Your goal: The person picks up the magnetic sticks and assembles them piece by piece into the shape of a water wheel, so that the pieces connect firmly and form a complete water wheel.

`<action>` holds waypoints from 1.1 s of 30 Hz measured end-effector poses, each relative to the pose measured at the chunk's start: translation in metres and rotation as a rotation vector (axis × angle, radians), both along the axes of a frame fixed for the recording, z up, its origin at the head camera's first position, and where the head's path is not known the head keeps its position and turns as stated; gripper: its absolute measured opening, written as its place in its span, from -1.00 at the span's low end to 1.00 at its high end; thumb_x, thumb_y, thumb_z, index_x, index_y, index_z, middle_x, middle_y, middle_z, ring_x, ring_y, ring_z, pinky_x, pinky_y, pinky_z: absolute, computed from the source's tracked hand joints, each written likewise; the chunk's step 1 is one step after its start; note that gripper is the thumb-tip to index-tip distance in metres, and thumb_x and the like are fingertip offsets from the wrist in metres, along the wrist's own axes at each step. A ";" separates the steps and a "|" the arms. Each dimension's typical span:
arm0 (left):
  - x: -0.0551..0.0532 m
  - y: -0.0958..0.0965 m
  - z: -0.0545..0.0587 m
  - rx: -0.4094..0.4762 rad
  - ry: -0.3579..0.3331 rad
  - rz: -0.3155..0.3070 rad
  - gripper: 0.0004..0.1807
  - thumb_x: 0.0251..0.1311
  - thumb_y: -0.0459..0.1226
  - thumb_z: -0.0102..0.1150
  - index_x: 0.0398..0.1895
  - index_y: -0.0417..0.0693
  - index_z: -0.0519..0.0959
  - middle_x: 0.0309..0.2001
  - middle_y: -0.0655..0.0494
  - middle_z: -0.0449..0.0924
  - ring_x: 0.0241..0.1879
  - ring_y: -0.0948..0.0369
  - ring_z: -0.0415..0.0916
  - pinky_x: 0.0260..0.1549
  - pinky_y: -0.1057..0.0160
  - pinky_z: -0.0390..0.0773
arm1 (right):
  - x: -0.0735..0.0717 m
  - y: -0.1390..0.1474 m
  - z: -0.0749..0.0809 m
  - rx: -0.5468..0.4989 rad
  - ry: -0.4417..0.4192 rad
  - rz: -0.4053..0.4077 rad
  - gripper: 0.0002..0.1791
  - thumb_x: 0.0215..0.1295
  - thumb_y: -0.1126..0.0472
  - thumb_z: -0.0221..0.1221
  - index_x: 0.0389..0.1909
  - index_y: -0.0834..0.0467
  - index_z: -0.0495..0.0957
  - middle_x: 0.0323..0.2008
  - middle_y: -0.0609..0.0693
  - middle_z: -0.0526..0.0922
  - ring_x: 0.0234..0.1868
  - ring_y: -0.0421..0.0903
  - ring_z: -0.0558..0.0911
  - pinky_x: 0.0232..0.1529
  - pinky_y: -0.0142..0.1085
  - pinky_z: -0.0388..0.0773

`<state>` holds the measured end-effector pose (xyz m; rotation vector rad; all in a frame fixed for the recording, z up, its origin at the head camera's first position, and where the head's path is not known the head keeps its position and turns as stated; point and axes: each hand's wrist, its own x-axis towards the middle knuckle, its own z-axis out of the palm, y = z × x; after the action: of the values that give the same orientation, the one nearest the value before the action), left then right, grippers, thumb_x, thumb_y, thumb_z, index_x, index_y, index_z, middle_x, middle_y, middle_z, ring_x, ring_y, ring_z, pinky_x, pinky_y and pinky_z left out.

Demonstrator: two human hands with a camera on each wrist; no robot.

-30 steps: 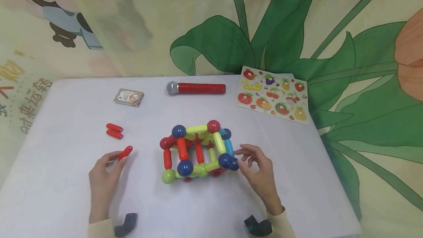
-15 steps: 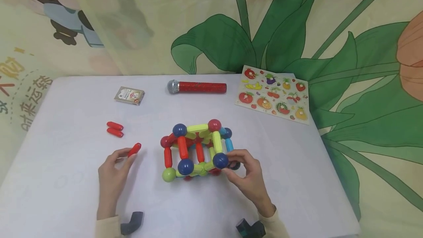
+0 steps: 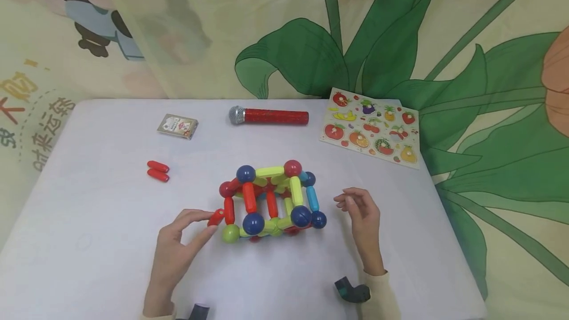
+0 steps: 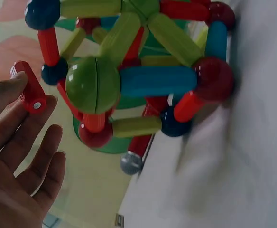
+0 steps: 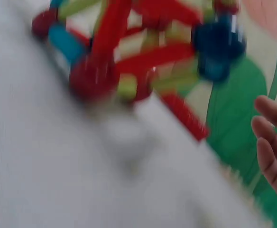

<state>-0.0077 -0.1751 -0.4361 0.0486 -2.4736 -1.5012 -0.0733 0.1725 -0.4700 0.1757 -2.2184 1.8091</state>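
Observation:
My left hand [image 3: 180, 248] pinches a short red rod [image 3: 216, 217] between thumb and fingers, close to the left side of a ball-and-rod structure [image 3: 274, 221]. In the left wrist view the red rod [image 4: 30, 88] shows a small pale disc at its end, and a green ball [image 4: 93, 84] of the structure stands beside it. The structure joins blue, red and green balls with red, yellow-green and blue rods. To its right my right hand [image 3: 365, 221] is held apart from it, fingers loosely bent around nothing. The right wrist view is blurred, with several fingers [image 5: 271, 164] at its right edge.
Two more red rods [image 3: 158, 171] lie on the white table [image 3: 102, 241] at the left. Along the back are a small card box [image 3: 178, 126], a red toy microphone [image 3: 271, 116] and a fruit picture board [image 3: 371, 127]. Behind the table hangs a printed backdrop [image 3: 186, 23].
My left hand has carried the red rod rightward to the structure's left side. My right hand touched the blue balls at the structure's right half a second ago, then drew back to the right.

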 end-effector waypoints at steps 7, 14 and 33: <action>0.002 0.016 -0.002 0.026 0.119 -0.155 -0.59 -0.20 -0.47 0.50 -0.18 -0.05 0.70 -0.25 0.18 0.67 -0.12 0.33 0.48 -0.10 0.52 0.44 | -0.008 0.014 -0.037 0.101 -0.290 -0.144 -0.76 0.46 0.17 0.01 -0.05 0.23 0.51 -0.29 0.13 0.69 -0.31 -0.17 0.64 -0.23 -0.49 0.58; 0.000 0.021 -0.006 0.031 0.114 -0.175 -0.61 -0.20 -0.44 0.51 -0.19 -0.03 0.71 -0.23 0.19 0.67 -0.10 0.32 0.46 -0.10 0.51 0.45 | -0.011 0.017 -0.046 0.136 -0.282 -0.164 -0.79 0.46 0.14 0.01 -0.09 0.15 0.54 -0.33 0.04 0.70 -0.34 -0.19 0.64 -0.26 -0.48 0.58; -0.004 -0.024 -0.011 -0.089 0.067 0.061 -0.67 0.10 -0.45 0.29 -0.04 -0.09 0.63 -0.09 0.08 0.61 -0.01 0.44 0.43 -0.03 0.58 0.35 | -0.011 0.017 -0.047 0.125 -0.267 -0.146 -0.78 0.46 0.18 0.00 -0.11 0.22 0.54 -0.34 0.09 0.68 -0.37 -0.16 0.62 -0.28 -0.47 0.58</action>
<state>-0.0122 -0.1989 -0.4467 0.0566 -2.4592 -1.3451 -0.0842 0.1894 -0.5167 -0.2113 -2.4528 1.7018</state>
